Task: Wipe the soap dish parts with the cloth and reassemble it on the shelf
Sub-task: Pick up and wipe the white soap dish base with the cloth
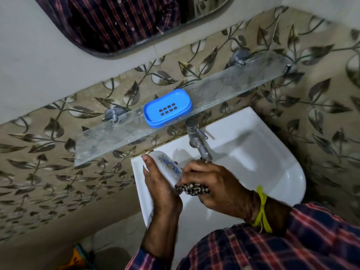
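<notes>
Landmark: the glass shelf [194, 96] on the leaf-patterned wall, below the mirror [109, 24].
Blue tray: 1 part of the soap dish, the blue tray [167, 108] with 8 drain slots, sat on the shelf, toward its middle.
Lid: the clear lid [167, 168], the other part in view, was below the shelf, over the white sink [253, 152], near the tap [198, 141].
Left hand: the left hand [157, 184] was closed along the lid's near edge, fingers flat against it, holding it tilted.
Right hand: the right hand [210, 182] was clenched on the speckled cloth [192, 189] and pressed it to the lid's lower end.
Hands together: both met at the lid, touching or nearly so.
Done so far: the blue tray looked clean and already placed, though I could not tell whether it had been wiped.
In hand: wiping the lid, by my judgement.
Left to do: finish the lid and set it back with the blue tray on the shelf.
Writing: the lid carried a blue printed picture, too blurred to read; no brand or words were legible anywhere.
</notes>
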### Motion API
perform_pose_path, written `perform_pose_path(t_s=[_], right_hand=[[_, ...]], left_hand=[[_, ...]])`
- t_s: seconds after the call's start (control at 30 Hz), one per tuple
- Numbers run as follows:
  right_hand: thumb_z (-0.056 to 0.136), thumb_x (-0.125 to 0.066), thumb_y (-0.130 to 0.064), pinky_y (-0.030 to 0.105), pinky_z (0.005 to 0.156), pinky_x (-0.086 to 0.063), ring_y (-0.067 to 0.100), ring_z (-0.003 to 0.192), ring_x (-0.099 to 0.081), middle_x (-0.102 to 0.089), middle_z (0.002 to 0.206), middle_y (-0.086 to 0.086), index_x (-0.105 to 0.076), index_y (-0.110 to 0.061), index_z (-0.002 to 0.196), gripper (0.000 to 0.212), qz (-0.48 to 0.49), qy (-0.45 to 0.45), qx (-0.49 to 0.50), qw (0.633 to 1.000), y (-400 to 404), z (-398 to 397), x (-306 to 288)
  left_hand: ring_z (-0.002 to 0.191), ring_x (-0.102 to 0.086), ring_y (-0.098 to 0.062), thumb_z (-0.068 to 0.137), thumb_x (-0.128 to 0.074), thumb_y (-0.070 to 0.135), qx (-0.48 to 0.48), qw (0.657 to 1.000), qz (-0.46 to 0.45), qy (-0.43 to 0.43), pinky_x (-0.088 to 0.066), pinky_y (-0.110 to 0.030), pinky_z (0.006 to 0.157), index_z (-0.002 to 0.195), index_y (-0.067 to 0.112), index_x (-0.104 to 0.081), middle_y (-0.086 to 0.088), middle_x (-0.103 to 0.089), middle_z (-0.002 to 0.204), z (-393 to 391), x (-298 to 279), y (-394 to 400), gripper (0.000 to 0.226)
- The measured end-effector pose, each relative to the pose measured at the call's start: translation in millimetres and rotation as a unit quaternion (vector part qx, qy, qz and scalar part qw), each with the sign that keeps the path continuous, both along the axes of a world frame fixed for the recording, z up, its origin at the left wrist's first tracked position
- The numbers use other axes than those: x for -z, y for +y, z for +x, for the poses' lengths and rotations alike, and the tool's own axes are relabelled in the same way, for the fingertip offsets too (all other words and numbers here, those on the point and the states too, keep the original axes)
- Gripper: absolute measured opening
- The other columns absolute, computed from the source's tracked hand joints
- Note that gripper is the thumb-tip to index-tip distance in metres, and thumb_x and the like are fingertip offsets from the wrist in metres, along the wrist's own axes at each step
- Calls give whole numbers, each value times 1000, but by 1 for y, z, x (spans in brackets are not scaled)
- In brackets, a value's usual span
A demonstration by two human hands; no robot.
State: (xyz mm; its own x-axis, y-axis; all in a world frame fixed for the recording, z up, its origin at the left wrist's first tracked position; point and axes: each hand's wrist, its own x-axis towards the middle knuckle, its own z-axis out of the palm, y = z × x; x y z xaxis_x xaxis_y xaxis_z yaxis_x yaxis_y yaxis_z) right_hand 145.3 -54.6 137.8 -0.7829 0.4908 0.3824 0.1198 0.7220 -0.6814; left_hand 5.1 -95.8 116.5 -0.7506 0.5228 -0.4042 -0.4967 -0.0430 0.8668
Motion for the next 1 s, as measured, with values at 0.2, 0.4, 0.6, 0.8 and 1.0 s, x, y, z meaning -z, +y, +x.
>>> perform_pose_path(t_s=[0.2, 0.4, 0.6, 0.8, 1.0], right_hand=[[78, -74, 2, 32, 85, -57, 12, 93, -69, -74, 100, -1, -77, -14, 101, 28, -145, -1, 132, 981, 12, 15, 14], [75, -85, -22, 9, 67, -51, -5, 75, -68, -75, 80, -11, -69, -23, 80, 16, -270, -25, 268, 925, 25, 33, 25], [78, -81, -10, 38, 75, -62, 10, 74, -74, -77, 76, -6, -72, -16, 77, 11, -345, 25, 297, 890, 21, 46, 33], [80, -75, 1, 31, 69, -61, 10, 72, -73, -76, 75, -6, -68, -18, 82, 20, -411, 54, 297, 861, 13, 42, 33], [85, -73, -2, 41, 79, -62, 16, 79, -73, -75, 82, -1, -67, -19, 86, 18, -418, 41, 287, 861, 3, 27, 29]], left_hand=[[114, -65, -38, 60, -86, 60, 6, 997, -48, 61, -52, -62, 96, 121, 28, -62, -10, -68, 120, 2, 9, -16, 73], [106, -67, -37, 84, -74, 18, 12, 995, -65, 72, -60, -52, 83, 116, 24, -58, -15, -68, 114, 2, 26, -26, 36], [83, -69, -14, 87, -71, 33, -8, 995, -69, 73, -55, -25, 49, 109, 30, -53, 6, -67, 95, -4, 43, -39, 29], [76, -73, -2, 91, -66, 47, -18, 997, -66, 36, -56, -26, 49, 106, 33, -49, 11, -69, 93, -9, 58, -61, 26], [71, -69, -1, 97, -61, 36, -3, 999, -50, 15, -55, -21, 59, 81, 36, -75, 16, -74, 78, -17, 67, -79, 21]])
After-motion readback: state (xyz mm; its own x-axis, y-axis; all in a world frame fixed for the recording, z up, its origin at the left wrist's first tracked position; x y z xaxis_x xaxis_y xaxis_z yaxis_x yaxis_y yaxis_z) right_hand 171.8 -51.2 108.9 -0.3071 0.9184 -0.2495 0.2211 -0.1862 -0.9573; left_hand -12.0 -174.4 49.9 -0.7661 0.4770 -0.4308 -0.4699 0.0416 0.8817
